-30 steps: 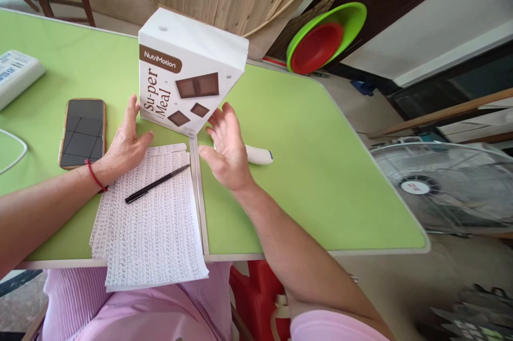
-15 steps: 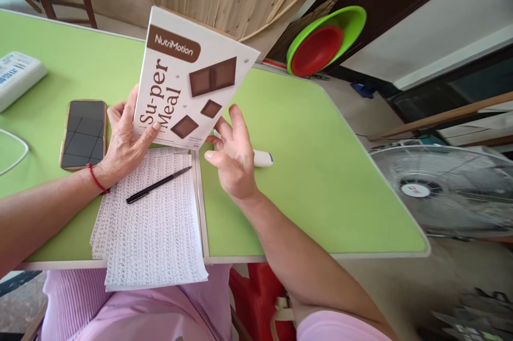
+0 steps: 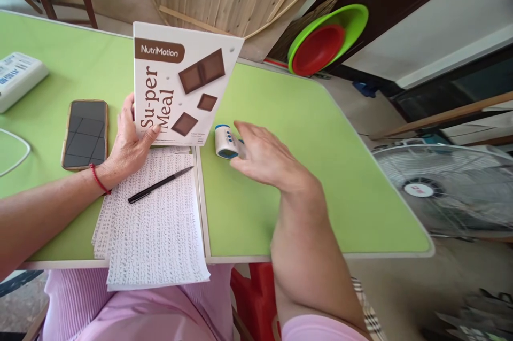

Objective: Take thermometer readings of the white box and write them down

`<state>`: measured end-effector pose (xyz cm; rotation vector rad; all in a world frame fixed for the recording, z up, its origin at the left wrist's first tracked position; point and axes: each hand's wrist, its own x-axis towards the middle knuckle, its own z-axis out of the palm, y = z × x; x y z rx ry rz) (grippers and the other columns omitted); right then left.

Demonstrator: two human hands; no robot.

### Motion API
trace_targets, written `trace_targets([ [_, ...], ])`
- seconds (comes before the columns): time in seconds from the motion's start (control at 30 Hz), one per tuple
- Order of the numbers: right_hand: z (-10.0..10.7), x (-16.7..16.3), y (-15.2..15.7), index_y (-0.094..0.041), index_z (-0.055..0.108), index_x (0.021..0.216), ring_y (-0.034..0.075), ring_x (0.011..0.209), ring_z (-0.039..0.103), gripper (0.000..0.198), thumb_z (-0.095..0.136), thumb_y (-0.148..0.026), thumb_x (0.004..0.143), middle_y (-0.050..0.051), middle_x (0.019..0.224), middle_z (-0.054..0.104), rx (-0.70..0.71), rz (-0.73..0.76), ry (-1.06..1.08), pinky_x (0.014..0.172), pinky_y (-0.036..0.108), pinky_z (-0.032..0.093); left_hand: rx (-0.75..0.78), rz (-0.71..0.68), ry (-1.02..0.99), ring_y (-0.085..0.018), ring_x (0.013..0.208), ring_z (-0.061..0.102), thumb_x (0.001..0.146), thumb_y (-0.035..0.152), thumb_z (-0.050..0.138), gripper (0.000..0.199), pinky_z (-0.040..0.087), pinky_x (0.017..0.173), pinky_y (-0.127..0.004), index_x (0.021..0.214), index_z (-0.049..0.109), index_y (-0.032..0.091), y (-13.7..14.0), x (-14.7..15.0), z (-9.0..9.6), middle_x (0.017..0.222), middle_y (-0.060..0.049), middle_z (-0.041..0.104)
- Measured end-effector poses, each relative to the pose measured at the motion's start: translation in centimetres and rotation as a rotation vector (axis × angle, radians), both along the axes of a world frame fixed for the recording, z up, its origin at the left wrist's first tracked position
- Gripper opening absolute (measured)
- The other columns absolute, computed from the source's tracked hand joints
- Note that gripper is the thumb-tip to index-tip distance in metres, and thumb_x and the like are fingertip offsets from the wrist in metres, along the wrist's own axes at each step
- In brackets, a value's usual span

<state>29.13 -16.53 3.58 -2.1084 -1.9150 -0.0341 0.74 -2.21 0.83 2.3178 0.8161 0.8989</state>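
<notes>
Right hand has swung from beside the box to over the white-and-blue handheld device, palm down, thumb and fingers apart; can't tell if it touches. Left hand alone clamps the box by its lower left corner, roughly upright at the far end of the papers. Risk: single-corner grip, so box could twist or tip onto the pen; a low right-hand sweep could knock the device away
</notes>
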Motion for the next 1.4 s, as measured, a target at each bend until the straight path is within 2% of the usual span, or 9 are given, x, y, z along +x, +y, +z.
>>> trace_targets([
  [0.1,0.6,0.2,-0.2,-0.023,0.068,0.093,0.028,0.077,0.066,0.028,0.069,-0.021,0.065,0.011,0.089,0.073,-0.242,-0.118,-0.096,0.068,0.04,0.05,-0.008,0.086,-0.094,-0.029,0.144,0.045,0.107,0.057,0.044,0.071,0.043,0.119,-0.05,0.164,0.007,0.039,0.1,0.0,-0.3,0.159,-0.013,0.039],
  [0.17,1.3,-0.3,0.0,-0.024,0.065,0.079,0.023,0.066,0.061,0.015,0.069,-0.02,0.065,0.006,0.076,0.069,-0.337,-0.194,-0.106,0.059,0.035,0.042,-0.014,0.069,-0.141,-0.031,0.144,0.045,0.106,0.058,0.046,0.071,0.041,0.12,-0.053,0.163,0.01,0.038,0.5,0.0,-0.7,0.159,-0.013,0.039],
  [0.33,4.0,-2.2,-0.1,-0.022,0.07,0.089,0.02,0.068,0.062,0.021,0.066,-0.024,0.068,0.004,0.081,0.072,-0.31,-0.283,0.139,0.06,0.031,0.042,-0.065,-0.026,-0.334,-0.034,0.141,0.045,0.095,0.064,0.063,0.075,0.038,0.122,-0.058,0.158,0.03,0.04,2.1,-0.2,-2.7,0.154,-0.011,0.043],
  [0.4,5.0,-2.6,-0.5,-0.021,0.072,0.097,0.02,0.074,0.065,0.03,0.067,-0.026,0.067,0.004,0.088,0.074,-0.286,-0.208,0.359,0.064,0.031,0.047,-0.085,-0.047,-0.398,-0.035,0.141,0.045,0.09,0.065,0.069,0.077,0.037,0.122,-0.059,0.155,0.036,0.041,2.5,-0.2,-3.2,0.152,-0.01,0.046],
  [0.5,5.8,-3.0,-1.1,-0.02,0.072,0.093,0.017,0.07,0.062,0.028,0.07,-0.029,0.066,0.003,0.083,0.072,-0.31,-0.021,0.691,0.062,0.03,0.048,-0.088,-0.039,-0.441,-0.036,0.142,0.044,0.086,0.068,0.071,0.078,0.034,0.124,-0.061,0.153,0.04,0.04,2.6,0.0,-3.4,0.15,-0.009,0.047],
  [0.63,5.2,-4.0,-0.7,-0.02,0.069,0.088,0.013,0.064,0.057,0.024,0.074,-0.025,0.064,0.0,0.077,0.066,-0.276,0.104,0.97,0.056,0.027,0.045,-0.081,-0.023,-0.438,-0.037,0.143,0.043,0.087,0.071,0.068,0.079,0.032,0.125,-0.062,0.153,0.039,0.04,2.4,0.2,-3.3,0.15,-0.01,0.047],
  [0.87,1.3,-7.3,1.6,-0.022,0.066,0.08,0.014,0.069,0.061,0.023,0.082,-0.031,0.066,-0.002,0.077,0.066,-0.103,0.173,1.28,0.065,0.031,0.055,-0.054,-0.011,-0.435,-0.035,0.14,0.046,0.088,0.067,0.07,0.077,0.037,0.123,-0.063,0.153,0.04,0.04,2.6,0.2,-3.6,0.146,-0.01,0.05],
  [1.13,0.6,-8.8,1.6,-0.023,0.067,0.082,0.014,0.069,0.062,0.036,0.088,-0.049,0.067,-0.002,0.078,0.064,-0.089,0.085,1.428,0.064,0.032,0.063,-0.037,-0.003,-0.422,-0.034,0.136,0.05,0.092,0.065,0.068,0.073,0.041,0.12,-0.063,0.154,0.039,0.042,2.8,0.4,-3.8,0.144,-0.009,0.051],
  [1.4,0.8,-8.7,1.6,-0.023,0.068,0.08,0.013,0.066,0.062,0.036,0.087,-0.05,0.068,-0.002,0.076,0.064,-0.083,0.095,1.406,0.062,0.033,0.06,-0.014,-0.046,-0.46,-0.034,0.139,0.048,0.092,0.063,0.068,0.075,0.038,0.122,-0.064,0.156,0.036,0.043,3.2,0.6,-4.4,0.145,-0.009,0.05],
])
